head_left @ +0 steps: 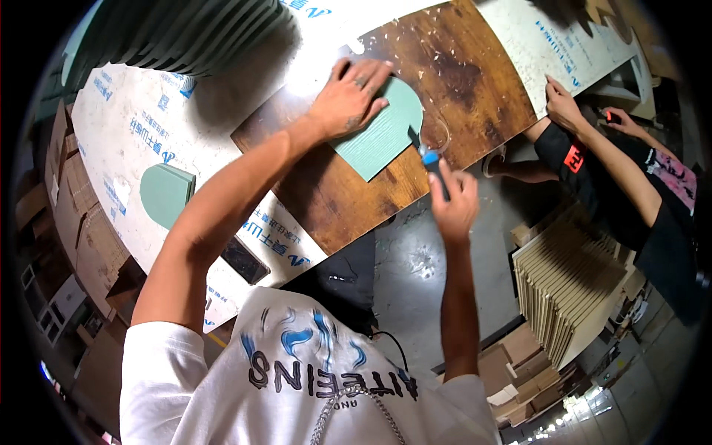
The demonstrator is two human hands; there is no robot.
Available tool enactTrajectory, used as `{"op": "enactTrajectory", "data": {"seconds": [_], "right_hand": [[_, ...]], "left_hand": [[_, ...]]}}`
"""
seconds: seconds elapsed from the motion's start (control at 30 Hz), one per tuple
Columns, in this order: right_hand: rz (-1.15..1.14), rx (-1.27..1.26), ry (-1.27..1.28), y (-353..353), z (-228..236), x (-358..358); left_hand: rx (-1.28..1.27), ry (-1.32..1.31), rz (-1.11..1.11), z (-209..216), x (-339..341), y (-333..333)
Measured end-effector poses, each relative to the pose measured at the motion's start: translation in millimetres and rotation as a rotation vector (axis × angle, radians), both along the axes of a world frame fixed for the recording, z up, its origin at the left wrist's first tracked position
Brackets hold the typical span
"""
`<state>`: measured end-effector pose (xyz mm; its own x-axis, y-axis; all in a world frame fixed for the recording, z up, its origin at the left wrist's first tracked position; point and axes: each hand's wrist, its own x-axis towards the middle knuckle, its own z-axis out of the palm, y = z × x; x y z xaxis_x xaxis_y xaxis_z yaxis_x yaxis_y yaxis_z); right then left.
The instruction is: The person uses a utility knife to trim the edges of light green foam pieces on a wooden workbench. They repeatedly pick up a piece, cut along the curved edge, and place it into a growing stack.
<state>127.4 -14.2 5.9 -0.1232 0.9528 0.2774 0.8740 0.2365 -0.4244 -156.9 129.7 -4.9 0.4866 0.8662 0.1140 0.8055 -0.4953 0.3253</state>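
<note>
A pale green panel (378, 148) with one rounded end lies on a brown wood-grain board (467, 81). Across its upper left part rests my left hand (347, 102), fingers stretched out on the surface. My right hand (455, 202) is closed round the black and blue handle of a knife-like trimming tool (430, 158). Its dark blade meets the panel's right edge; the blade's exact shape is unclear. A thin curled strip (443, 133) loops beside the blade.
Light shavings dot the board. Left on the white printed table (126, 111) are stacked green pieces (167, 194), a dark phone (245, 261) and a tall row of dark curved panels (185, 37). Another person's hand (564, 107) touches the table at right; stacked boards (567, 285) stand below.
</note>
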Motion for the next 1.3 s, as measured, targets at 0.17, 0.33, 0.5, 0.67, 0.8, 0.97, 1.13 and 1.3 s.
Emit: {"op": "enactTrajectory", "data": {"seconds": [0.17,0.33,0.5,0.67,0.8,0.97,1.13,1.3], "right_hand": [[-0.172,-0.024,-0.046,-24.5,6.0,-28.9],[-0.151,0.019,-0.089,-7.9,2.7,-25.3],[-0.138,-0.017,-0.105,-3.3,2.3,-21.3],[-0.077,0.011,-0.055,24.7,-2.9,-18.5],[-0.042,-0.021,-0.047,53.5,1.5,-18.3],[0.047,0.003,-0.016,94.8,6.5,-11.6],[0.058,-0.093,-0.023,77.6,14.4,9.2],[-0.035,-0.060,-0.063,7.3,7.6,-0.3]], "left_hand": [[-0.034,-0.163,0.549,-5.0,43.3,-48.5],[-0.053,-0.153,0.599,1.5,48.1,-57.2],[-0.051,-0.053,0.583,-4.9,44.2,-59.6],[-0.069,-0.046,0.560,-2.7,41.5,-60.2],[-0.028,-0.056,0.575,-8.0,40.8,-62.4],[0.041,-0.078,0.568,-9.9,41.1,-58.9],[-0.004,-0.165,0.248,-8.0,16.5,-25.7],[0.027,0.101,0.377,-0.9,9.7,-9.1]]}}
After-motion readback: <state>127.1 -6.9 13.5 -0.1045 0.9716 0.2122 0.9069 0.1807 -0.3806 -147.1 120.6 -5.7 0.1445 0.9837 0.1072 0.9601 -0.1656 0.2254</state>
